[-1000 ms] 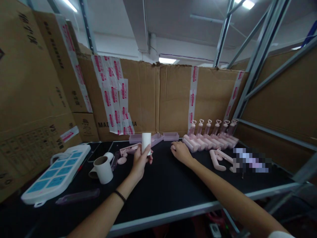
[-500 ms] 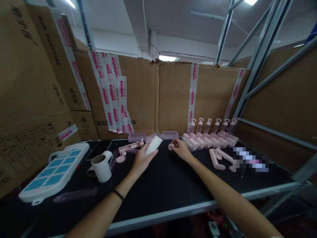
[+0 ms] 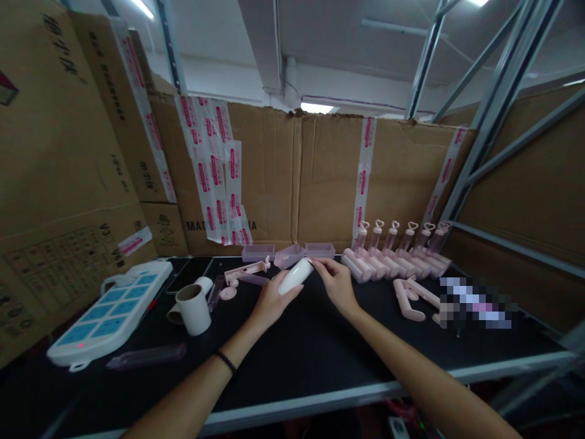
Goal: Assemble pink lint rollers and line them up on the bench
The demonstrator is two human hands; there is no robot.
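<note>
A glossy white cylinder [image 3: 295, 276] lies tilted in my left hand [image 3: 273, 300], its upper end pointing right. My right hand [image 3: 337, 284] is at that upper end, thumb and fingers pinched at its rim; a small part of something pinkish shows there, mostly hidden by the fingertips. Left of my left hand are a pink bracket-like part [image 3: 247, 270] and a pink disc [image 3: 228, 293]. Behind the cylinder stand translucent purple trays [image 3: 258, 252].
A white power strip [image 3: 112, 311] and white cups [image 3: 194, 310] are at the left, with a translucent purple piece [image 3: 148, 356] in front. Pink cylinders [image 3: 379, 267] with heart-topped tubes line the back right. Pink curved parts [image 3: 408, 300] lie before them. Cardboard walls [image 3: 265, 171] enclose the table.
My right hand has brought the small pink disc to the upper end of the white cylinder, where it is now mostly hidden. The view has shifted slightly.
</note>
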